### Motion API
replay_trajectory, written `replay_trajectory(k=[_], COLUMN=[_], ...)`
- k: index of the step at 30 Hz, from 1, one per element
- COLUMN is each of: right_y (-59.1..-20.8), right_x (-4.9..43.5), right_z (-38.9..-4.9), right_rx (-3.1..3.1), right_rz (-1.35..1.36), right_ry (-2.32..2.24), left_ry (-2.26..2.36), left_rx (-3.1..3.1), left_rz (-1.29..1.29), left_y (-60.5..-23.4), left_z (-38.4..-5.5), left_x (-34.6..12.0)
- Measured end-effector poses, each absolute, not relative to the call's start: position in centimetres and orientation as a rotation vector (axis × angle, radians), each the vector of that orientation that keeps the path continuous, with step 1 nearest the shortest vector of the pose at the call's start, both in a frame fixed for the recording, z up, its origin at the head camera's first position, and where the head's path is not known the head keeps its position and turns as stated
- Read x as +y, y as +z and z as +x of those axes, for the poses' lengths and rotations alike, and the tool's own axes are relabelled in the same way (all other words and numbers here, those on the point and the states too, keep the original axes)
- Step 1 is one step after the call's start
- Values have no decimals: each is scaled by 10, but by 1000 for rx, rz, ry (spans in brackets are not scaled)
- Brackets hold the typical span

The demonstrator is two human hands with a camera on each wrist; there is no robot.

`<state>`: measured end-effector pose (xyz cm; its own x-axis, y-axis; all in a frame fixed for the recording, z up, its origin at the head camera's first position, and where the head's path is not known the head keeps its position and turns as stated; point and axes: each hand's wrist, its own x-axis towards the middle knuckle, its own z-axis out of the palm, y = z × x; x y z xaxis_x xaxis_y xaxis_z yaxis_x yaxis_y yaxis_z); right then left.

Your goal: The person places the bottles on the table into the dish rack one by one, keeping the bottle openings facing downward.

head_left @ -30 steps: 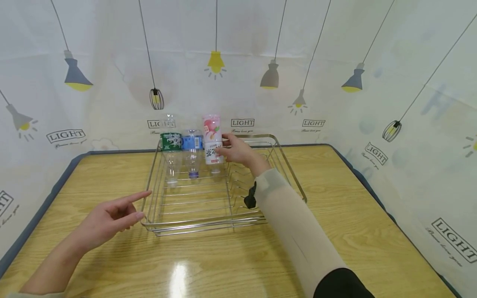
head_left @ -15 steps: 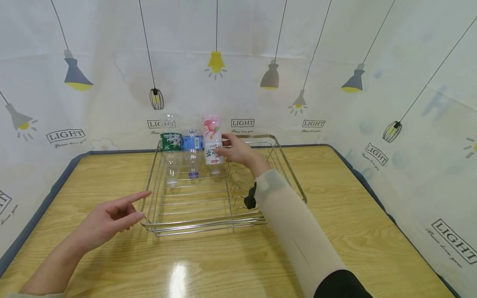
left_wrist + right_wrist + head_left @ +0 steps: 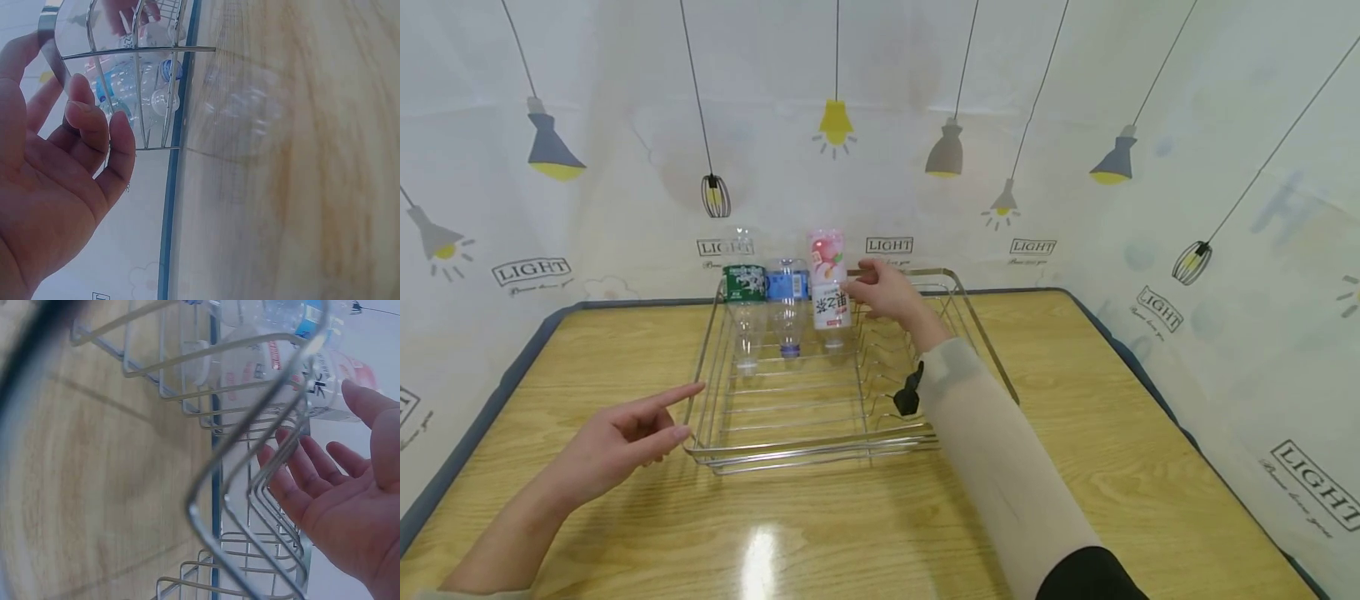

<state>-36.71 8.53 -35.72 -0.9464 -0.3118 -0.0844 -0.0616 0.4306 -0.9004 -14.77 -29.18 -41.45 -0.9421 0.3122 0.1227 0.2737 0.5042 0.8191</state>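
A metal wire dish rack (image 3: 925, 272) stands on the table. Three clear plastic bottles lean neck-down along its back: a green-labelled bottle (image 3: 744, 284), a blue-labelled bottle (image 3: 787, 286) and, rightmost, a bottle with a pink and white label (image 3: 829, 275). My right hand (image 3: 887, 293) is right beside the pink-labelled bottle, fingers spread and holding nothing; the right wrist view shows its thumb (image 3: 365, 403) close to the label. At the rack's front left corner my left hand (image 3: 617, 442) touches the rim with extended index finger and thumb, its other fingers loosely bent.
Wire dividers (image 3: 880, 358) fill the rack's right part, below my right forearm. A black device (image 3: 907, 397) sits at my right wrist. The wood-grain table (image 3: 850, 533) ends at a lamp-printed cloth wall (image 3: 880, 192) behind and on both sides.
My right hand has let go of the pink-labelled bottle and drawn slightly right and up, uncovering more of its label. The bottles and my left hand stay put.
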Motion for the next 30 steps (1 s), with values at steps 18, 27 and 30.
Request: replay_trajectory(k=[18,27,30], right_y=[-309,-271,-268], right_x=[100,128,142], right_z=[-352,-323,-310], right_rx=[2353,2387,2414], right_rz=[-356,-573,-621], right_ry=[-1656,-1578,-1542], left_ry=[1520,1461,1457], left_rx=[2609,2676,2719], left_rz=[526,488,526], left_y=[-416,-400,-392], left_z=[-138,-133,-134], left_x=[-291,-289,-287])
